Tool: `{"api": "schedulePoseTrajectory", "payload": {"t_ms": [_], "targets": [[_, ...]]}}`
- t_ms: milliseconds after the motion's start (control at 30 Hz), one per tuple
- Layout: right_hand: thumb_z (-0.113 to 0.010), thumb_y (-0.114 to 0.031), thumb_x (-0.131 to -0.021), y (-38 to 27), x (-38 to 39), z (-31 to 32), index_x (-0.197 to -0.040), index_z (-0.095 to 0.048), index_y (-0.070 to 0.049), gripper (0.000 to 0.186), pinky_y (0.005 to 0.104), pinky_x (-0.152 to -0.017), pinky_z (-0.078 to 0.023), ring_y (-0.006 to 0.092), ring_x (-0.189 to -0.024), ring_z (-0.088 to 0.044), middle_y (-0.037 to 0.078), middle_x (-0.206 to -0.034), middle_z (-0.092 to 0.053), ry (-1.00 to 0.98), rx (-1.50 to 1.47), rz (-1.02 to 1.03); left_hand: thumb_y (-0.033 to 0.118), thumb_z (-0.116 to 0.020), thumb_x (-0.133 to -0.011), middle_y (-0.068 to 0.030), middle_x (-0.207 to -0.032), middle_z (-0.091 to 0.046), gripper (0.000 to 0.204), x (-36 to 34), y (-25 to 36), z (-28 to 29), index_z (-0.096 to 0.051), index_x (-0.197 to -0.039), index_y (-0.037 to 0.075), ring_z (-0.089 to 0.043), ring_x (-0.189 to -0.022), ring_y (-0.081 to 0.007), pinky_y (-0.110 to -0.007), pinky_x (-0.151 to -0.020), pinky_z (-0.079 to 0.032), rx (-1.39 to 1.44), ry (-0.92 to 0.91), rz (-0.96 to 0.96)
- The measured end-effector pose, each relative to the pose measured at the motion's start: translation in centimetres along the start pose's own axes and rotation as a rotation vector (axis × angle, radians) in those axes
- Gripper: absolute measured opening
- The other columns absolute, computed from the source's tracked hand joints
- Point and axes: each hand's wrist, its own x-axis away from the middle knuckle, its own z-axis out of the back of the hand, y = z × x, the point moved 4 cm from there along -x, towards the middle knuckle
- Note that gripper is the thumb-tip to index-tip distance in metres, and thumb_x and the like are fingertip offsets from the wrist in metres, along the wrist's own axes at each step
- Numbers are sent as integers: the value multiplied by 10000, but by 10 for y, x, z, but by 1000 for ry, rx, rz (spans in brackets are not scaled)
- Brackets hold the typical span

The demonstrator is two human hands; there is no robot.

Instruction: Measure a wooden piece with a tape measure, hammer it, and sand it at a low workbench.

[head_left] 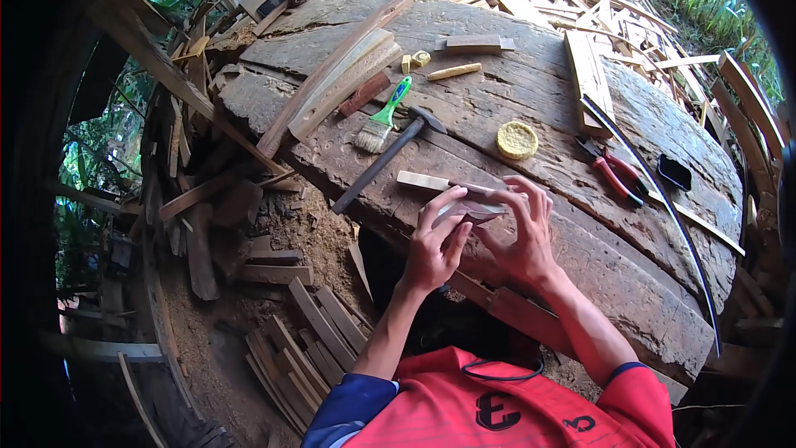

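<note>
Near the front edge of the thick plank bench [572, 259], my left hand [432, 247] and my right hand [524, 236] pinch a small folded sheet [469, 211] between them. It is greyish-pink and thin, like sandpaper, but its kind is not certain. Just beyond my fingers lies a narrow light wood strip [423, 180], its right part hidden behind the hands. A hammer [383, 162] rests to the left, with a green-handled paintbrush [384, 118] beyond it. Farther off sits a round yellow disc [516, 140].
Red-handled pliers [618, 172], a black cap-like piece [674, 172] and a long thin dark strip [663, 191] lie at the right. Long wood pieces [344, 75] lie at the far left. Offcuts [311, 340] cover the ground at left; a scrap heap [572, 0] rises behind.
</note>
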Motion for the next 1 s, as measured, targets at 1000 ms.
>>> {"api": "schedulePoseTrajectory", "payload": {"t_ms": [1000], "targets": [[-654, -38, -988, 10, 6, -13, -1478, -633, -51, 491, 490, -1258, -379, 371, -1504, -526, 175, -1546, -628, -258, -256, -13, 52, -945, -842, -96, -1165, -693, 371, 23, -15, -6, -733, -1139, -10, -709, -1077, -194, -338, -960, -587, 404, 269, 119]]}}
